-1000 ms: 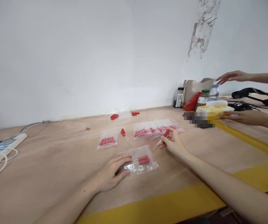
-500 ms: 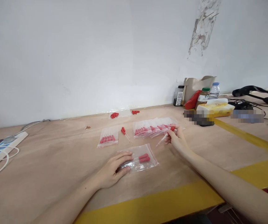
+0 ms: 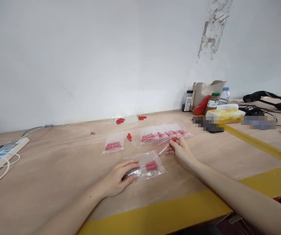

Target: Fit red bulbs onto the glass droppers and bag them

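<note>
My left hand [image 3: 120, 178] holds the left end of a clear zip bag [image 3: 144, 175] against the table, fingers above and thumb below. Inside that bag lie red-bulbed droppers [image 3: 151, 165], their tips toward my left hand. My right hand [image 3: 179, 150] pinches another dropper [image 3: 164, 148] by its red bulb, its clear tube slanting down-left to the bag's upper right edge. Whether the tip is inside the bag I cannot tell. Beyond the bag, loose droppers [image 3: 130, 137] lie on the table. A filled zip bag [image 3: 113, 143] lies to their left, and a row of overlapping filled bags [image 3: 164, 133] to their right.
Small red bulbs [image 3: 120, 121] lie by the wall, with more bulbs [image 3: 142, 117] beside them. At right stand a tissue pack [image 3: 226, 115], a green-lidded jar [image 3: 213, 102] and a water bottle [image 3: 225, 95]. Cables [image 3: 2, 166] lie at left. Yellow tape [image 3: 160, 215] lines the front edge.
My right hand has moved left and toward me with the dropper, bringing its tip to the bag. My left hand has stayed put. Another person's hand at the far right has gone from view.
</note>
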{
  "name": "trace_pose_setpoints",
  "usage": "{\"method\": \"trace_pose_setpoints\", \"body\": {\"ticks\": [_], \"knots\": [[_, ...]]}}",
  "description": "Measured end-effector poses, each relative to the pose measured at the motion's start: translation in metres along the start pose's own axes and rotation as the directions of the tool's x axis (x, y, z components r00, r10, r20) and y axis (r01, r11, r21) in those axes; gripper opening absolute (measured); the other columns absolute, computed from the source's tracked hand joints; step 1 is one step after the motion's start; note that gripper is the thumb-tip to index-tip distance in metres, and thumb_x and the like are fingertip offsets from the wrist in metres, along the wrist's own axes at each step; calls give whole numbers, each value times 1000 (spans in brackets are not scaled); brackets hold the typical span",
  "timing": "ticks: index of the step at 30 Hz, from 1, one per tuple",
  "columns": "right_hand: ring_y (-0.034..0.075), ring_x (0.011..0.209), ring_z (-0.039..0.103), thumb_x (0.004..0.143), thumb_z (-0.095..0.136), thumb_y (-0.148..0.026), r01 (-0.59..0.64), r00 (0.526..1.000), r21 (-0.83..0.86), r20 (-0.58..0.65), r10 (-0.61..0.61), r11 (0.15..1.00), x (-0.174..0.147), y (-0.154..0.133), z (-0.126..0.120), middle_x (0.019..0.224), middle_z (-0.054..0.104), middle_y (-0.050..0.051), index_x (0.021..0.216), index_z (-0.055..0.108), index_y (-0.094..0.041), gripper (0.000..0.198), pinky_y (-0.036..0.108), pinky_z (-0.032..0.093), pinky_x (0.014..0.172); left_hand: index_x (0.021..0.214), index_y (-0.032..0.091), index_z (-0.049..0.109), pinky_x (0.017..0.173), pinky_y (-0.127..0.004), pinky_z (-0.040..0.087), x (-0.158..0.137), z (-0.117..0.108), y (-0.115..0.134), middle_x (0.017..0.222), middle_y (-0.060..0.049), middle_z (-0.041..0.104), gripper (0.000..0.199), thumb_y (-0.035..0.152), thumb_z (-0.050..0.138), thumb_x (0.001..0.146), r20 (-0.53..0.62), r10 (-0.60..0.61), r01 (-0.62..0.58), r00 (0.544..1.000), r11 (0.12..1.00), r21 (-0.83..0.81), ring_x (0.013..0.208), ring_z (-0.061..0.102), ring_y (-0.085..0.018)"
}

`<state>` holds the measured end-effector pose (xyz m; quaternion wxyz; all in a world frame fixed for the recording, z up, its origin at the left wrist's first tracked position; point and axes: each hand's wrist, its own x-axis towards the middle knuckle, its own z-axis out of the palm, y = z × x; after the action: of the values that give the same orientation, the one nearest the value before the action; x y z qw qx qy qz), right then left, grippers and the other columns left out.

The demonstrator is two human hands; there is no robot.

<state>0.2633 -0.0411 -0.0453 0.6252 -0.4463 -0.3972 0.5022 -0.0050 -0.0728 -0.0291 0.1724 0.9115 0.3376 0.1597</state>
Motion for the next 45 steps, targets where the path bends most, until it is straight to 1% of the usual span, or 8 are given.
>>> {"method": "trace_pose_setpoints", "body": {"ticks": [6, 9, 13, 22, 27, 35, 40, 45], "knots": [[10, 54, 59, 70, 57, -19, -157, 973, -31, 167, 160, 987, -8, 1, 3, 63, 53, -4, 81, 38, -22, 22, 26, 50, 56, 120, 28, 46, 101, -38, 31, -1, 0, -1, 131, -1, 42, 34, 31, 42, 87, -6, 2, -2, 1000, 1000, 16, 120, 38, -20], [9, 49, 56, 71, 58, -22, -153, 961, -76, 220, 166, 985, -9, -1, 1, 60, 53, -5, 84, 40, -21, 23, 23, 47, 49, 124, 27, 41, 101, -39, 30, -2, 0, -1, 130, -2, 44, 38, 32, 42, 87, -15, -8, 8, 1000, 1000, 16, 120, 38, -20], [10, 56, 58, 68, 63, -30, -156, 941, -99, 287, 178, 983, -8, -2, -3, 62, 56, -4, 84, 41, -20, 29, 25, 48, 57, 127, 26, 38, 101, -40, 30, -2, 0, -1, 130, -3, 43, 41, 32, 42, 87, -5, -19, 19, 1000, 1000, 22, 120, 38, -20], [2, 43, 39, 59, 69, -37, -27, 959, -372, 251, 129, 928, 4, -9, -17, 59, 53, -5, 73, 52, -15, 31, 17, 30, 40, 127, 28, 37, 100, -39, 31, -3, 1, -2, 130, -2, 43, 41, 34, 42, 87, -13, -30, 31, 999, 999, 30, 119, 38, -20], [5, 48, 46, 56, 72, -34, -20, 944, -377, 298, 142, 926, 2, -5, -17, 60, 54, -5, 77, 49, -17, 36, 18, 34, 47, 127, 28, 36, 100, -37, 32, -3, 0, 0, 130, -2, 43, 41, 34, 42, 87, -6, -42, 42, 999, 999, 34, 119, 38, -19], [8, 50, 45, 56, 71, -32, 254, 895, -519, 446, 4, 816, -6, 8, -3, 54, 53, -3, 67, 57, -14, 25, 20, 33, 46, 127, 27, 36, 98, -36, 33, -2, 0, 1, 127, -2, 45, 41, 32, 44, 86, -23, -22, 23, 999, 1000, 12, 116, 41, -19], [12, 59, 55, 69, 61, -33, 317, 875, -537, 483, -23, 782, -10, 13, 5, 69, 64, 3, 77, 66, -16, 20, 22, 40, 52, 126, 27, 36, 97, -36, 34, -1, 0, 2, 126, -3, 46, 41, 31, 44, 86, -35, -11, 11, 999, 1000, 4, 115, 42, -19], [15, 73, 59, 74, 54, -31, 299, 831, -482, 556, 24, 824, -12, 7, 7, 85, 66, 5, 90, 62, -15, 23, 25, 45, 64, 127, 27, 36, 96, -36, 35, 0, 0, 4, 127, -3, 46, 41, 30, 43, 86, -43, 11, -11, 999, 1000, -3, 115, 42, -20]]}}
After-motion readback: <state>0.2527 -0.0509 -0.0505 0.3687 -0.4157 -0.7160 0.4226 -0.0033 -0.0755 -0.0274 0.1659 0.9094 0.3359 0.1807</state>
